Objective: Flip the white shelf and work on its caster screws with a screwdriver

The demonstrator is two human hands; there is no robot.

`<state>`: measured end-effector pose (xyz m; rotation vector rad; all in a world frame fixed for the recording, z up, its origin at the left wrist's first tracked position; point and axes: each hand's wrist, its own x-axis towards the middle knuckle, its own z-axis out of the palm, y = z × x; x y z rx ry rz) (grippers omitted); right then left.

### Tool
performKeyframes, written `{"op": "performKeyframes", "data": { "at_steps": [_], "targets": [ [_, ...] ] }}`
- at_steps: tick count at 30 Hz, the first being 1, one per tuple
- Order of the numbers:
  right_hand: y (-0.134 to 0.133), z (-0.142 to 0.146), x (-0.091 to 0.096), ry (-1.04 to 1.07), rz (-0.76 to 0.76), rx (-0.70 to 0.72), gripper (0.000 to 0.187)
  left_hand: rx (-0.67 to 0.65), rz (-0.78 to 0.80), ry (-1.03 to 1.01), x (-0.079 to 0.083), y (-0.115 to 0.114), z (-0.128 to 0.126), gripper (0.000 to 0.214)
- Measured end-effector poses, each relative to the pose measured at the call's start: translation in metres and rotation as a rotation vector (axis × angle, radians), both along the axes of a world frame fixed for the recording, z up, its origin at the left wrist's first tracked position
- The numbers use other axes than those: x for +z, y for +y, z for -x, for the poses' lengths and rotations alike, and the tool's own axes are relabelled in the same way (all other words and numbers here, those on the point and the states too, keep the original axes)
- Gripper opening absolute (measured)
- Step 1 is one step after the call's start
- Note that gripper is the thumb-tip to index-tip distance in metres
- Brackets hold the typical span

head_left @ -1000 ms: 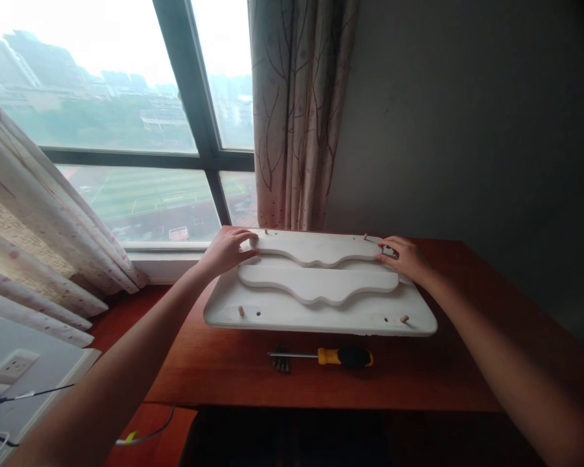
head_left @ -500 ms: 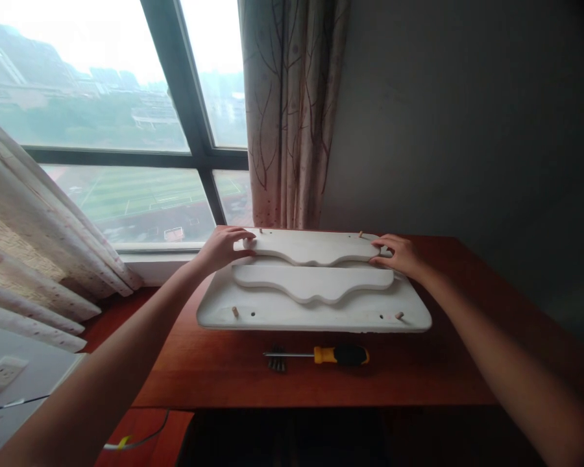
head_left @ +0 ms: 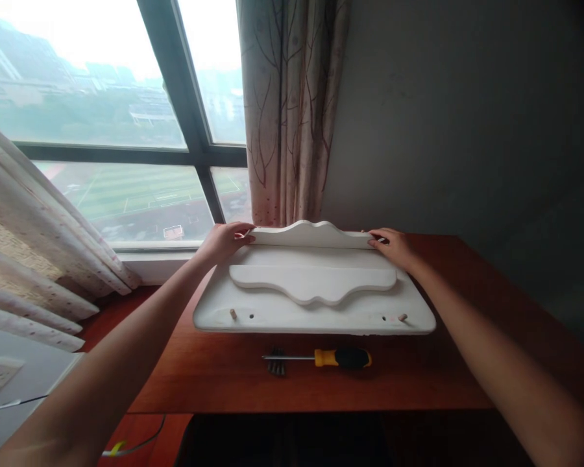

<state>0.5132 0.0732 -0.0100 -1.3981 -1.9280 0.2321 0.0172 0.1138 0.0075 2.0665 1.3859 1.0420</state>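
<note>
A white scalloped board (head_left: 311,235) stands on edge along the far side of a larger white panel (head_left: 316,318), its wavy edge upward. My left hand (head_left: 230,239) grips its left end and my right hand (head_left: 390,245) its right end. A second white scalloped board (head_left: 314,280) lies flat on the panel, wavy edge toward me. Near the panel's front corners, a wooden dowel (head_left: 232,314) sticks up on the left and another dowel (head_left: 402,318) on the right, each beside a small hole. The far dowels are hidden behind the upright board and my hands.
A screwdriver (head_left: 343,357) with a yellow and black handle lies in front of the panel, its shaft across several screws (head_left: 276,370). All rest on a reddish wooden table (head_left: 214,386). A window, curtains (head_left: 294,130) and a grey wall (head_left: 442,117) stand behind.
Both hands have tipped the far scalloped board from lying nearly flat with its wavy edge toward me to standing upright at the panel's far edge, wavy edge up.
</note>
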Motion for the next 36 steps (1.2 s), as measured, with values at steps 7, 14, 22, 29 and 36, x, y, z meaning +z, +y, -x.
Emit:
{"op": "performKeyframes", "data": {
  "at_steps": [7, 14, 22, 29, 36],
  "targets": [
    [0.038, -0.005, 0.020, 0.172, 0.093, -0.052, 0.035, 0.026, 0.072, -0.370, 0.021, 0.032, -0.016, 0.071],
    [0.062, -0.002, 0.021, 0.250, 0.197, -0.077, 0.035, 0.060, 0.147, -0.363, 0.027, 0.060, -0.024, 0.053],
    [0.070, -0.010, 0.014, 0.308, 0.279, -0.081, 0.029, 0.067, 0.232, -0.310, 0.013, 0.059, -0.025, 0.057],
    [0.075, -0.010, 0.011, 0.346, 0.348, -0.075, 0.024, 0.069, 0.306, -0.297, 0.012, 0.060, -0.021, 0.062],
    [0.073, -0.008, 0.009, 0.373, 0.350, -0.087, 0.029, 0.035, 0.331, -0.325, 0.015, 0.056, -0.018, 0.064]
  ]
}}
